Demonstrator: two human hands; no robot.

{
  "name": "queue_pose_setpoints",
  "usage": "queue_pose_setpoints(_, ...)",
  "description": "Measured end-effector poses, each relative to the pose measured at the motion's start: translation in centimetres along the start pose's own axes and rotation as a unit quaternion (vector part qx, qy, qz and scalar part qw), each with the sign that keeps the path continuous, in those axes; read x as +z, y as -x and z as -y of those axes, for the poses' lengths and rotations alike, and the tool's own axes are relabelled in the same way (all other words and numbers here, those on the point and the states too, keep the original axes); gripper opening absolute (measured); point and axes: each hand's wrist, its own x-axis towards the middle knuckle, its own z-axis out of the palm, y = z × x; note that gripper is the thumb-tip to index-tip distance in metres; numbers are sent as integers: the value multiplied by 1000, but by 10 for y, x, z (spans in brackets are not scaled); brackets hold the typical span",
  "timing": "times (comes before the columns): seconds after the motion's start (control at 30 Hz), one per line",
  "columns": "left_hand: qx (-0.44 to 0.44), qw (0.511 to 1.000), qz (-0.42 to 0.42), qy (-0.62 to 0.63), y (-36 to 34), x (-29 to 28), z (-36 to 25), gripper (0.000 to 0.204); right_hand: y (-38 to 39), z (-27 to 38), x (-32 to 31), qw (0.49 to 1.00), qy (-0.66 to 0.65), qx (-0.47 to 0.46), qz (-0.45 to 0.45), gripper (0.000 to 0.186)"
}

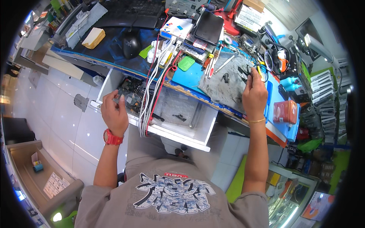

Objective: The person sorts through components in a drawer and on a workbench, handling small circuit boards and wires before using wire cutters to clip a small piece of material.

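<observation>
Several dark parts [226,78] lie on the upper-right grey mat [213,88], more in the centre-left drawer [178,141], suggesting work partway done, the left hand [115,116] loosely open and the right hand [254,95] unclear in its hold.

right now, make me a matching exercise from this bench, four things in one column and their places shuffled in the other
Things
1. left hand with a red wristwatch
2. right hand with a thin gold-coloured bracelet
3. black computer mouse
4. reddish square plastic tub

Places
A. just on the near side of the light-blue plastic bottles
B. beside the jumbled dark parts in the open white drawer
C. left of the long white cables, on the dark desk
D. at the smudged grey work mat

Pairs: 1-B, 2-D, 3-C, 4-A
</observation>
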Motion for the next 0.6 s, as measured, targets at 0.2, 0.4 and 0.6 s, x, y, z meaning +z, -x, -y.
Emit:
queue_pose_setpoints(0.2,8,1000,-1,1,-3,0,-5,25,3,27,10,987,119,-105,22,27)
queue_pose_setpoints(0.4,-14,1000,-9,12,-3,0,-5,27,-6,39,20,977,103,-126,136,6)
queue_pose_setpoints(0.6,-4,1000,-23,3,-4,-3,-4,28,-9,33,21,972,134,-112,158,7)
